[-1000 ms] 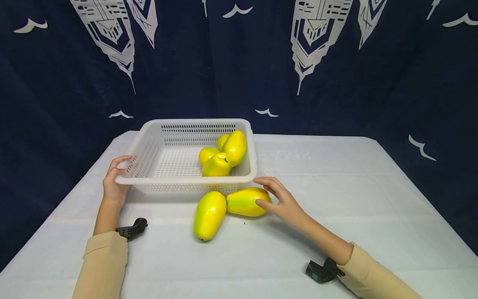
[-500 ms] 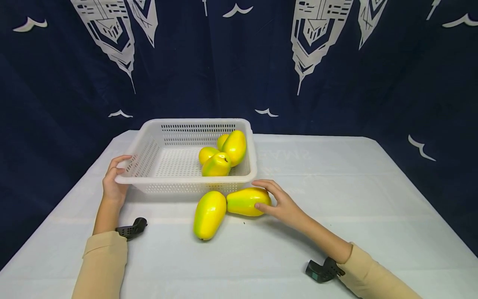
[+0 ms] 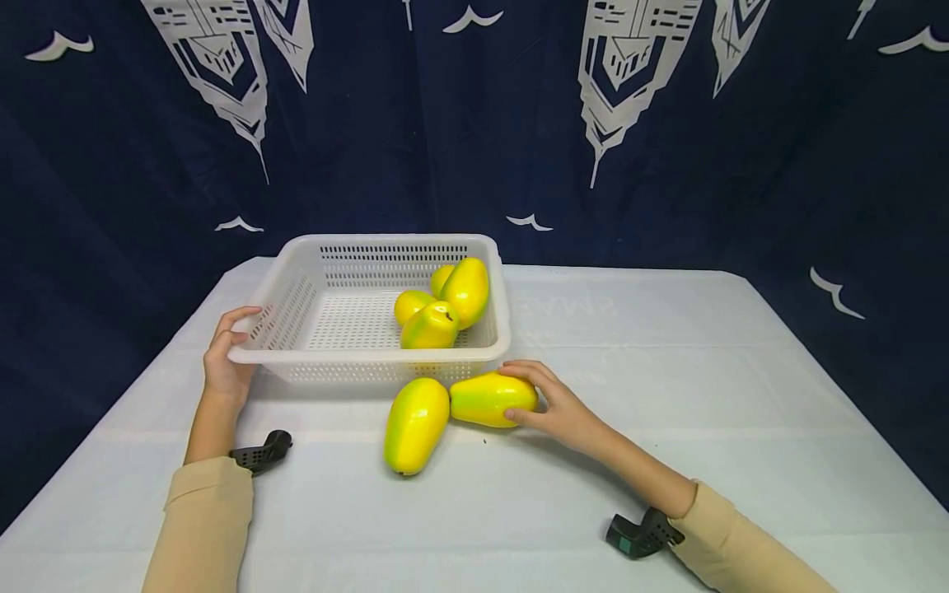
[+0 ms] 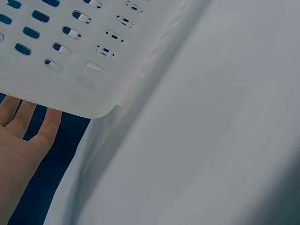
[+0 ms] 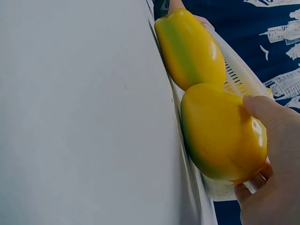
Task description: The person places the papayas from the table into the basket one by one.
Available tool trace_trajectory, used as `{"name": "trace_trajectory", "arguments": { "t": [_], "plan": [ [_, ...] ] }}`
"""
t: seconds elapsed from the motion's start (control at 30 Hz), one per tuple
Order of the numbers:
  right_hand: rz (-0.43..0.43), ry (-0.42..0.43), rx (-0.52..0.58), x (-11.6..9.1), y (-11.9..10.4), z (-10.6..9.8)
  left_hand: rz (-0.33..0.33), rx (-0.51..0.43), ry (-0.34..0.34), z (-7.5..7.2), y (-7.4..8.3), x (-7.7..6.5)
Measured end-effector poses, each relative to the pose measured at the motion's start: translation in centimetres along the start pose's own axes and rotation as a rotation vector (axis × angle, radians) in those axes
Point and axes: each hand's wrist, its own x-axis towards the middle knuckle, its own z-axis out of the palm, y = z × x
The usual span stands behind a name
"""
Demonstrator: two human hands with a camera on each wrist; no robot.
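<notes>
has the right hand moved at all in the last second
Yes. The right hand has closed in leftward on the mango beside the basket; its fingers now wrap the fruit's end, where before they were spread just off it.

Both forearms, in tan sleeves, stretched forward over the desk. The left hand (image 3: 225, 362) was raised at the wrist, its fingers (image 3: 239, 316) curled in a hold, thumb below. The right hand (image 3: 558, 401) reached inward, fingers (image 3: 528, 371) arched and thumb pressing in a grasp. A dark device sat at each wrist.
</notes>
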Motion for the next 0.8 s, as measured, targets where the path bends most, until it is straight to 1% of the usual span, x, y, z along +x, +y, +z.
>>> {"name": "trace_trajectory", "arguments": {
  "t": [0.2,0.4,0.63,0.8],
  "plan": [
    [0.006,-0.009,0.009,0.04,0.29,0.00,0.001,-0.006,-0.004,-0.01,0.03,0.08],
    [0.031,-0.023,0.025,0.08,0.40,-0.02,0.004,-0.003,-0.002,0.04,0.08,0.08],
    [0.065,-0.006,0.028,0.02,0.56,0.09,0.001,-0.001,0.003,0.09,0.09,0.05],
    [0.067,-0.011,0.036,-0.02,0.49,0.08,0.002,-0.005,0.003,0.04,0.05,-0.01]
  ]
}}
